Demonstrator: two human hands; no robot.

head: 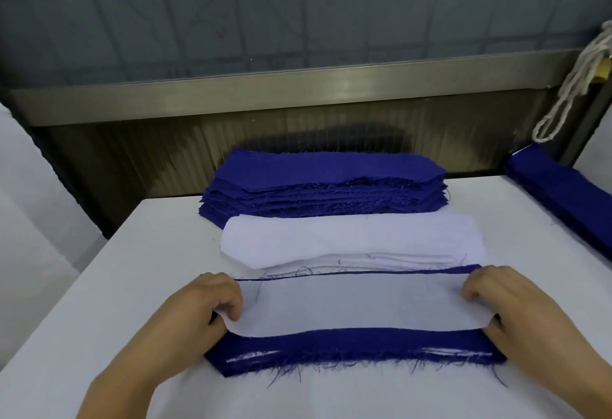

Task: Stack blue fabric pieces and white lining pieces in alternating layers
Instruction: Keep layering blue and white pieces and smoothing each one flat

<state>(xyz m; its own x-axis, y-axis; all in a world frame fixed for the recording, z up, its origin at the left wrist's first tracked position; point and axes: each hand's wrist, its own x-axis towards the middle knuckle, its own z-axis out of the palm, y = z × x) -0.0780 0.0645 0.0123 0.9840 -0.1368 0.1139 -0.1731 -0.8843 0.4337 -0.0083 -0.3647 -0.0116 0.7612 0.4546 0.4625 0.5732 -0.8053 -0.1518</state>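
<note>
So the person was mid-step here, squaring a white lining piece [351, 302] on top of the mixed stack [357, 349] at the near edge of the table [82, 286]. The left hand [198, 306] pinched the lining's left end, fingers curled over its corner, and the right hand [510, 302] gripped the right end the same way. The lining sat a bit far back, leaving a strip of blue showing along the front, so it probably needed nudging forward first. Next layer would likely be a blue one, which means reaching over the white pile [351, 240] to the blue pile [324, 183] at the back.

The stack looked thin, just a few layers, with frayed blue threads all along the front edge and slivers of white peeking through.
</note>
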